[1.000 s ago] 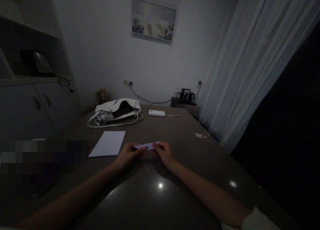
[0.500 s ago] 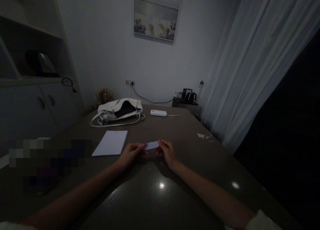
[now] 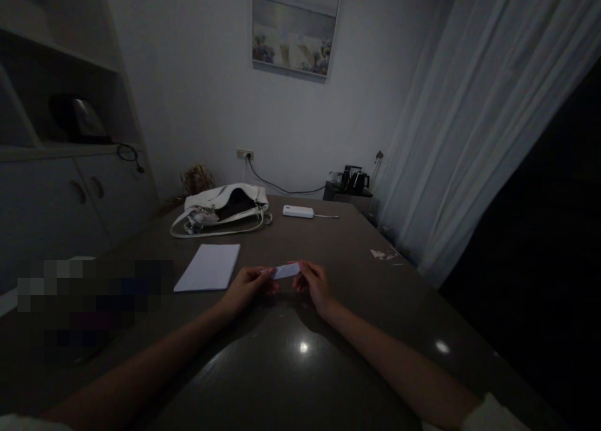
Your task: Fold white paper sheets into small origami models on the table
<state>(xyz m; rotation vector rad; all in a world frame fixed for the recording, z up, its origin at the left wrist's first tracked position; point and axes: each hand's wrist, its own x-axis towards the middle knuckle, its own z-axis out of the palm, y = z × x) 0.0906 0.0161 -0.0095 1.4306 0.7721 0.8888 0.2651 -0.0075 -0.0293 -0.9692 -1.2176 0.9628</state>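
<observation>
Between my two hands is a narrow, folded-looking piece of white paper (image 3: 286, 271), held a little above the dark table (image 3: 263, 381). My left hand (image 3: 250, 287) pinches its left end between thumb and fingers. Its right end is gripped by my right hand (image 3: 315, 284), thumb on top and the other fingers curled below. A stack of white paper sheets (image 3: 209, 267) lies flat just left of my left hand. The parts of the piece under my fingertips are hidden.
Farther back on the table lie a white handbag (image 3: 225, 209) with its strap in front and a white power bank (image 3: 298, 212) with a short cable. A blurred-out patch covers the left side. A white curtain (image 3: 451, 137) hangs along the right.
Both hands stay almost in place on the paper piece. The strip has tilted slightly between the fingers, and the right fingers have shifted a little.
</observation>
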